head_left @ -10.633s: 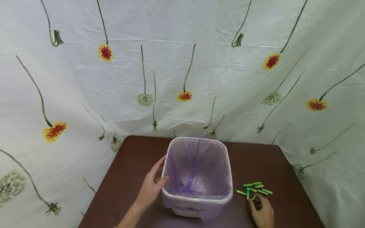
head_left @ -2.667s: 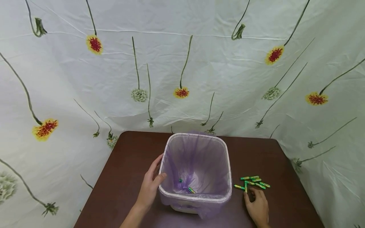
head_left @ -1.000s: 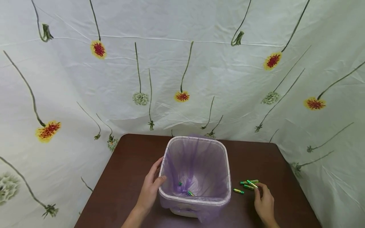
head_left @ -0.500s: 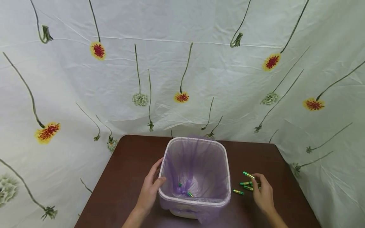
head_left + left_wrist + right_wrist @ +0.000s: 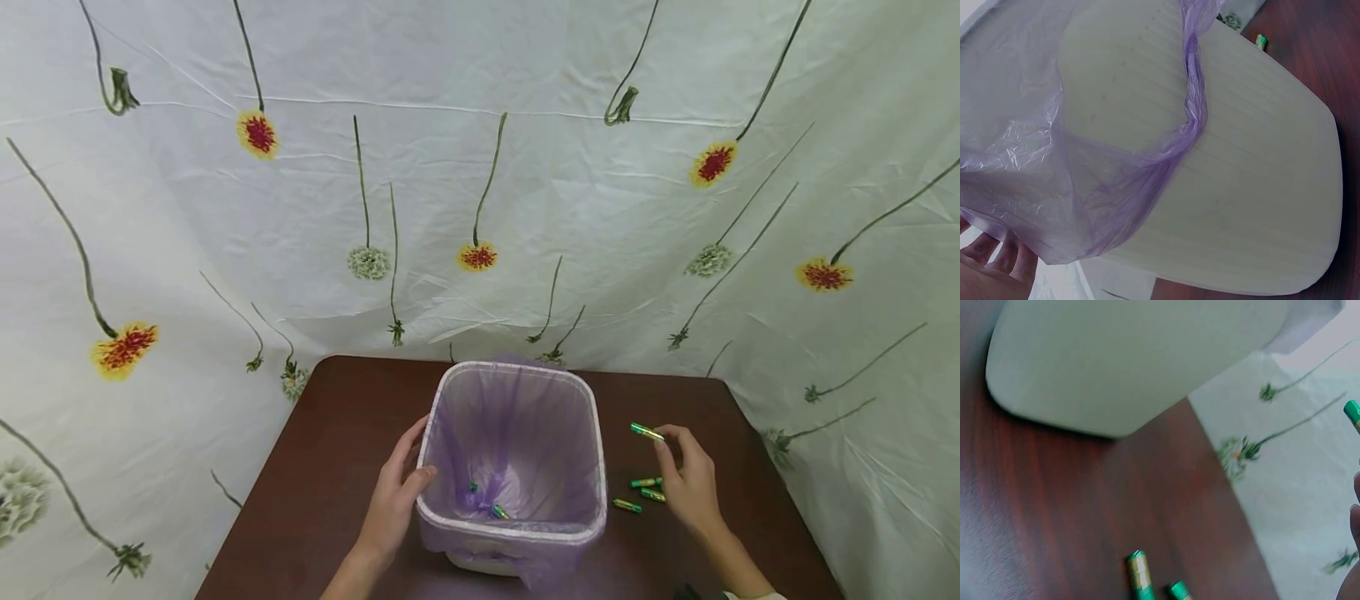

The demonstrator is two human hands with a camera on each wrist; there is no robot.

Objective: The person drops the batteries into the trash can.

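A white bin (image 5: 487,562) stands on the table, lined with a purple plastic bag (image 5: 517,433) folded over its rim. My left hand (image 5: 390,500) grips the bin's left side, thumb over the rim and fingers outside. In the left wrist view those fingers (image 5: 1004,259) press against the bag. My right hand (image 5: 690,479), raised right of the bin, pinches a green and gold battery (image 5: 646,431) between thumb and fingertips. Inside the bin lie another battery (image 5: 500,512) and a small green end (image 5: 473,486), partly hidden by the bag.
Beneath the right hand, loose batteries (image 5: 627,505) lie on the dark brown table (image 5: 337,433); the hand may cover others. Two of these batteries (image 5: 1140,576) show in the right wrist view. A white flower-print cloth (image 5: 300,208) hangs behind and beside the table.
Over the last second my right hand has lifted the battery up and away from the others. The left hand stays on the bin. A second battery has appeared in the bin since the oldest frame.
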